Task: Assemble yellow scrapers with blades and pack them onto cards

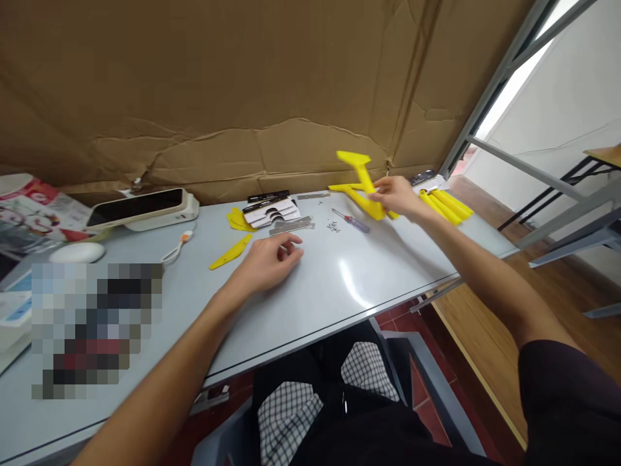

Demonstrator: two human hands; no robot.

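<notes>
My right hand [395,194] is closed on a yellow plastic handle piece [361,169], which is raised over the back of the table with its flat, wide end up. Behind and below it lies another slim yellow part [352,191], partly covered. My left hand [274,259] rests on the table with loosely curled fingers, thumb and forefinger apart, and nothing in it. Just beyond it are flat metal strips [294,225] and a curved yellow piece [231,252]. Between the hands lie a screwdriver [357,224] with a clear handle and several small screws [333,226].
Several yellow tubular handles [449,206] lie at the right end of the table. Black and white pieces [272,212] sit at the back. To the left are a phone [138,208] on a white stand, a white mouse [77,252] and a cable [177,248]. Cardboard [242,84] walls the back.
</notes>
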